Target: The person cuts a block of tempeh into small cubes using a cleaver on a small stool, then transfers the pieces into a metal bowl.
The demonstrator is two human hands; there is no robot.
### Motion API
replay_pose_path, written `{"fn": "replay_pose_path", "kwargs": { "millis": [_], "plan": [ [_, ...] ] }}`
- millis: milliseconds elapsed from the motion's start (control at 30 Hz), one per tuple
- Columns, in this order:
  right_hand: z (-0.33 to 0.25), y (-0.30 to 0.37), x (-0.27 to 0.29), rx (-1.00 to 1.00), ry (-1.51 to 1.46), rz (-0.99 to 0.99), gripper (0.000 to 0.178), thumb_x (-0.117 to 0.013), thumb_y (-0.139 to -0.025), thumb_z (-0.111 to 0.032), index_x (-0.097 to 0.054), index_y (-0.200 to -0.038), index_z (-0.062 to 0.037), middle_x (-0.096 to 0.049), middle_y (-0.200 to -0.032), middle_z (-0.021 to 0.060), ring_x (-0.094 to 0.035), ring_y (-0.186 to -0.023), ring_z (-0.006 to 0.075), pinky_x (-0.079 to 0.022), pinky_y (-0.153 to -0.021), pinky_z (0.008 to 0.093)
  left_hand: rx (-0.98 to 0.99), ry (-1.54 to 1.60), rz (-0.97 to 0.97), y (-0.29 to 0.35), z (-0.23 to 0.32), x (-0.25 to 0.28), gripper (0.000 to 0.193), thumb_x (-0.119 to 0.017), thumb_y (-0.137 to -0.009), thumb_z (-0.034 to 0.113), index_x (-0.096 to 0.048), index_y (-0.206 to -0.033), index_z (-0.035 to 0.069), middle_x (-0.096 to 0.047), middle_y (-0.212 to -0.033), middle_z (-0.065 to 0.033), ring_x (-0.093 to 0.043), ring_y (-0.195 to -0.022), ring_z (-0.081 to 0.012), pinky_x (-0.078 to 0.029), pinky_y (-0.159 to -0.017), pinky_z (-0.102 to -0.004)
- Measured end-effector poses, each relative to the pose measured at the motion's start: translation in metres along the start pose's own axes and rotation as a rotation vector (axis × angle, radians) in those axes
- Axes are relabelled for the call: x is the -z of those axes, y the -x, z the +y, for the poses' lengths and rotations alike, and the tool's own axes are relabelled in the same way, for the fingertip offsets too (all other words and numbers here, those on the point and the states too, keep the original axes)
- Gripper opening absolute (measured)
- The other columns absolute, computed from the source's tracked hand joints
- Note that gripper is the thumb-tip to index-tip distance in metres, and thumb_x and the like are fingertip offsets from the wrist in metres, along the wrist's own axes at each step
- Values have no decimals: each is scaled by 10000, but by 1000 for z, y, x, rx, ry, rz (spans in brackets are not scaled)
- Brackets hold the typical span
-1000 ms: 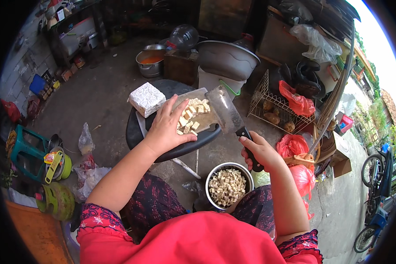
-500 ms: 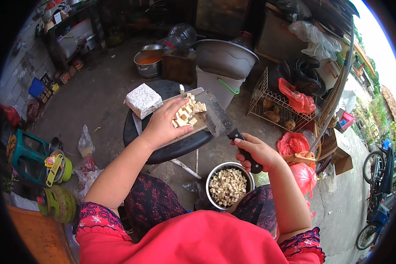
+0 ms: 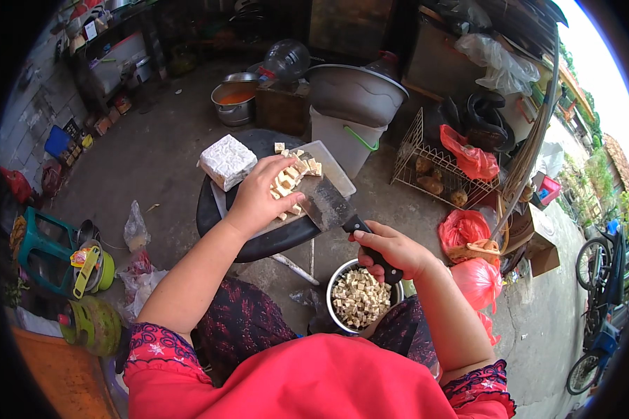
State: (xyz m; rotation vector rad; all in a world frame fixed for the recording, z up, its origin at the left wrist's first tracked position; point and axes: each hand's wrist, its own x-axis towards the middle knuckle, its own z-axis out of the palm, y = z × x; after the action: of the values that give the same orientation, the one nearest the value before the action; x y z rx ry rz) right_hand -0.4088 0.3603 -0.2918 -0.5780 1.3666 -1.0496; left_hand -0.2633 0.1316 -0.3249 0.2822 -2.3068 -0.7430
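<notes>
My left hand cups a heap of small pale tempeh cubes between thumb and fingers. In my right hand is the black handle of a cleaver. Its broad blade lies low against the right side of the heap, over a cutting board. The board rests on a round black stool. A white block of tempeh sits at the stool's left. Below my right hand, between my knees, a metal bowl holds many cut cubes.
Behind the stool stand a grey basin on a white bucket and a pot of orange liquid. A wire rack and red plastic bags are at the right. A green gas cylinder stands at the lower left.
The cleaver has moved left and toward me, its blade now lower beside the heap, baring more of the board. My left hand has shifted slightly, and the cubes are drawn closer together.
</notes>
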Motion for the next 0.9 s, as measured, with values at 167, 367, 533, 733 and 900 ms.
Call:
{"fn": "replay_pose_path", "kwargs": {
  "millis": [167, 367, 533, 733, 900],
  "plan": [
    [4, -9, -8, 28, -26, -27, 306, -498, -943, -289, -402, -1102, -45, -474, -634, 29, -446, -443, 96, -409, -388, 253, -3, -10, 84, -3, -4, 0, 464, -762, -673, 164, -600, -1097, 73, -553, -1135, -131, -544, -1067, -297, -445, -921, -367],
    [0, -9, -8, 82, -31, -55, 287, -494, -946, -276, -404, -1092, -47, -465, -629, 25, -434, -437, 92, -400, -384, 246, -19, -3, 104, -12, -2, 4, 408, -742, -700, 123, -608, -1081, 60, -561, -1116, -125, -543, -1064, -275, -432, -918, -340],
    [-3, -6, -4, 102, -49, -59, 258, -507, -943, -270, -403, -1048, -59, -468, -618, 22, -437, -434, 93, -403, -381, 248, -33, -15, 121, -16, 2, 3, 390, -736, -705, 116, -613, -1072, 61, -562, -1117, -124, -544, -1060, -271, -433, -914, -339],
    [-12, 6, -6, 118, 14, -6, 242, -515, -937, -273, -415, -1014, -67, -471, -619, 16, -444, -439, 88, -403, -377, 244, -34, 2, 152, -22, 13, 5, 375, -729, -706, 94, -617, -1062, 57, -578, -1098, -111, -551, -1050, -257, -441, -904, -332],
    [-15, 28, -5, 150, 12, 11, 316, -498, -945, -275, -411, -1124, -30, -472, -649, 35, -440, -442, 86, -390, -379, 234, -101, -14, 183, -30, 34, 6, 369, -728, -704, 83, -619, -1055, 56, -589, -1085, -106, -558, -1042, -252, -443, -899, -328]
  ]
}}
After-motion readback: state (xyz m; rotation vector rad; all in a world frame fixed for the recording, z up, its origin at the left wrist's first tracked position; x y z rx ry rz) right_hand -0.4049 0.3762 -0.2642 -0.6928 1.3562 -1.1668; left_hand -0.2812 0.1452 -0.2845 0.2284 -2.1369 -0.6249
